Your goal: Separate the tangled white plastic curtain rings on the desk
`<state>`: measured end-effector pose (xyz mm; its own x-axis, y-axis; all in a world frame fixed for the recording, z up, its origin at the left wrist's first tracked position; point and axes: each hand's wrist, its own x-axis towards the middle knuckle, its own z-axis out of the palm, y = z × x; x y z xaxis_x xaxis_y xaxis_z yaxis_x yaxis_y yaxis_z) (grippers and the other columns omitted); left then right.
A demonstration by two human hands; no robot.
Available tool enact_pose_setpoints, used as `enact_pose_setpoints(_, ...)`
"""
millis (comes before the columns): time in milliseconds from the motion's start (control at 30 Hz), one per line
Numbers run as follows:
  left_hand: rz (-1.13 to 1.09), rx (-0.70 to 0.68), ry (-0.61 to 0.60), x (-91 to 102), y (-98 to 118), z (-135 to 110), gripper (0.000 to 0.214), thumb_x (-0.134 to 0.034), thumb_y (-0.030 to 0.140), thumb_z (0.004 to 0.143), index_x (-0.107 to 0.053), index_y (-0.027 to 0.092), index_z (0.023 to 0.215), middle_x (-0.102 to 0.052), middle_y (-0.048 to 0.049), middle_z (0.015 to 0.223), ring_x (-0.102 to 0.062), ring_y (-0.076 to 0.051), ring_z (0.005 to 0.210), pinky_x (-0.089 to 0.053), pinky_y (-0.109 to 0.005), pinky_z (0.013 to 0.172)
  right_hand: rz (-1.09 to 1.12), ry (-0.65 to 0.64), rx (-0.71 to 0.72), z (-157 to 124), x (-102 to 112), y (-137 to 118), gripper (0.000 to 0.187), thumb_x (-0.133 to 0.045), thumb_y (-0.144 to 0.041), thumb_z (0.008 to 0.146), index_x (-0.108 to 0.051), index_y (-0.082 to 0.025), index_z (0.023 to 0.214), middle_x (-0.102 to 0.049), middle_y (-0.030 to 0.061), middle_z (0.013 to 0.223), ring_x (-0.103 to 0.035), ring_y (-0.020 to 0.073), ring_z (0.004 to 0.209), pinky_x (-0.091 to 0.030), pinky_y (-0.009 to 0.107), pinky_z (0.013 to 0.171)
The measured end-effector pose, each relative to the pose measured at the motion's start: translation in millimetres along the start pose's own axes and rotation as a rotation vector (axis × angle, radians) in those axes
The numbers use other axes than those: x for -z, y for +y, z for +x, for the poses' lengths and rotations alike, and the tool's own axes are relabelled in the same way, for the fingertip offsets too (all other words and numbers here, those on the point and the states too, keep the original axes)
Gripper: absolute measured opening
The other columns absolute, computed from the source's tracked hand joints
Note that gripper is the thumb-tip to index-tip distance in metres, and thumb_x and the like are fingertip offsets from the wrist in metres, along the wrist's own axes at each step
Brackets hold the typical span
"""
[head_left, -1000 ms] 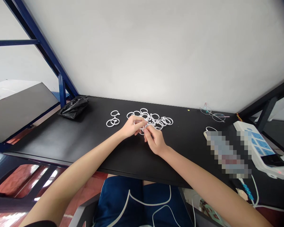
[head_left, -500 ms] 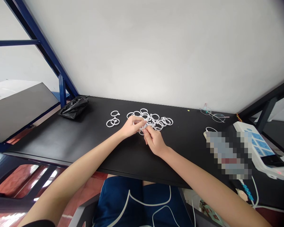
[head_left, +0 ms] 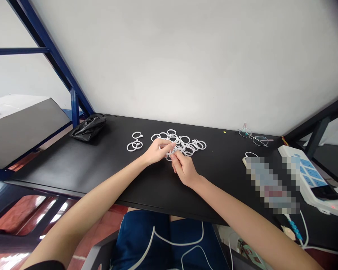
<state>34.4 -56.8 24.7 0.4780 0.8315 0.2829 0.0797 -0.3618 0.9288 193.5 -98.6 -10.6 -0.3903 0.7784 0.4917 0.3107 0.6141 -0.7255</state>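
Note:
Several white curtain rings (head_left: 184, 139), each with a small eyelet, lie overlapping in a pile on the black table. A few more white rings (head_left: 134, 144) rest apart to the left of it. My left hand (head_left: 158, 150) is closed in a pinch at the pile's near left side, gripping a white ring partly hidden by the fingers. Close beside it, my right hand (head_left: 183, 166) pinches at the same ring with thumb and forefinger. The exact contact between fingertips and ring is too small to make out.
A crumpled black plastic bag (head_left: 88, 128) lies at the table's left back. Glasses (head_left: 252, 137) sit at the right back. A blurred-out phone (head_left: 272, 185) with a cable and a white power strip (head_left: 304, 168) occupy the right side. A wall (head_left: 169, 67) rises behind the table.
My left fingers have closed slightly downward toward the thumb. Otherwise both hands stay in place, and the pile and loose rings look the same.

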Motion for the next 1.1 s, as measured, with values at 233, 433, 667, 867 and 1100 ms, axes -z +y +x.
enact_pose_setpoints(233,0.009,-0.02,0.012,-0.1,-3.9,-0.1,0.048,-0.052,0.047,0.089,-0.044,0.014,0.054,-0.039,0.0047,0.049,-0.035,-0.004,0.043,-0.032,-0.017,0.041,-0.004,0.009,-0.005,-0.1,-0.3,0.2,0.029,-0.033,-0.034,0.101,-0.037,-0.023,0.075,-0.046,-0.0058,0.051,-0.045,0.0106,0.043,-0.037,0.026,0.05)
enact_pose_setpoints(433,0.031,-0.038,0.013,0.4,-5.4,0.4,0.05,-0.051,0.047,0.09,-0.043,0.014,0.053,-0.039,0.0043,0.05,-0.035,-0.005,0.044,-0.03,-0.018,0.042,-0.008,0.007,-0.007,-0.4,-0.3,0.3,0.029,-0.033,-0.034,0.101,-0.037,-0.023,0.075,-0.047,-0.0055,0.051,-0.045,0.0111,0.044,-0.038,0.027,0.051)
enact_pose_setpoints(667,0.058,-0.053,0.016,0.5,-4.6,0.3,0.052,-0.049,0.048,0.09,-0.042,0.014,0.052,-0.037,0.004,0.05,-0.034,-0.005,0.046,-0.028,-0.019,0.043,0.001,0.006,-0.01,-0.4,-0.3,-0.2,0.029,-0.033,-0.034,0.101,-0.037,-0.023,0.075,-0.047,-0.0054,0.051,-0.045,0.0113,0.044,-0.038,0.027,0.05)
enact_pose_setpoints(867,0.063,-0.041,0.025,0.3,-3.9,-0.1,0.051,-0.049,0.048,0.091,-0.043,0.014,0.053,-0.039,0.0036,0.051,-0.036,-0.005,0.046,-0.028,-0.019,0.044,0.006,0.001,-0.014,-0.5,-0.2,-0.2,0.029,-0.033,-0.034,0.101,-0.037,-0.023,0.075,-0.047,-0.0053,0.051,-0.045,0.0114,0.044,-0.037,0.027,0.05)
enact_pose_setpoints(1100,0.09,-0.054,0.023,0.0,-2.6,-0.8,0.053,-0.048,0.048,0.091,-0.04,0.014,0.051,-0.039,0.003,0.051,-0.034,-0.006,0.048,-0.027,-0.021,0.047,0.01,-0.009,-0.005,-0.9,-0.2,0.3,0.03,-0.032,-0.035,0.102,-0.037,-0.023,0.075,-0.047,-0.0051,0.051,-0.045,0.0113,0.044,-0.038,0.027,0.05)
